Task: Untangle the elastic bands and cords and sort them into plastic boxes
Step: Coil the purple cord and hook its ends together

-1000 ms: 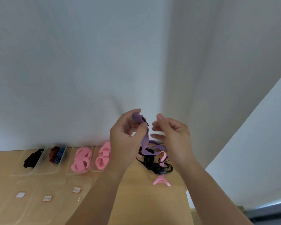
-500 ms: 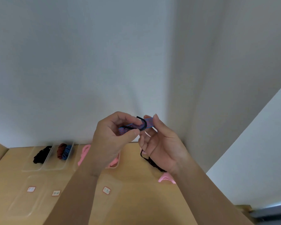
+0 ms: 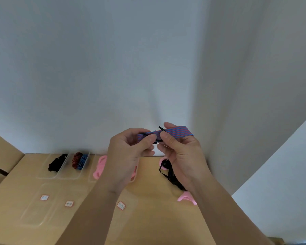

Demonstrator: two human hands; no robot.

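A flat blue-and-red striped elastic band (image 3: 178, 132) is held level above the table between both hands. My left hand (image 3: 129, 156) pinches its left end, and my right hand (image 3: 182, 154) pinches it near the middle, where a thin black cord (image 3: 160, 128) crosses it. Below my right wrist a tangle of black cords (image 3: 170, 175) lies on the wooden table (image 3: 148, 218), with a pink band (image 3: 185, 198) at its near end. Clear plastic boxes stand at the back left.
One box holds black cord (image 3: 57, 162), one holds red and blue coiled bands (image 3: 79, 160), one holds pink bands (image 3: 100, 167). Flat clear lids with red-edged labels (image 3: 44, 197) lie nearer me. White walls meet in a corner behind the table.
The striped band hung down from my left hand a second ago; both hands now hold it stretched level. My right hand closed onto it, and the view shifted left.
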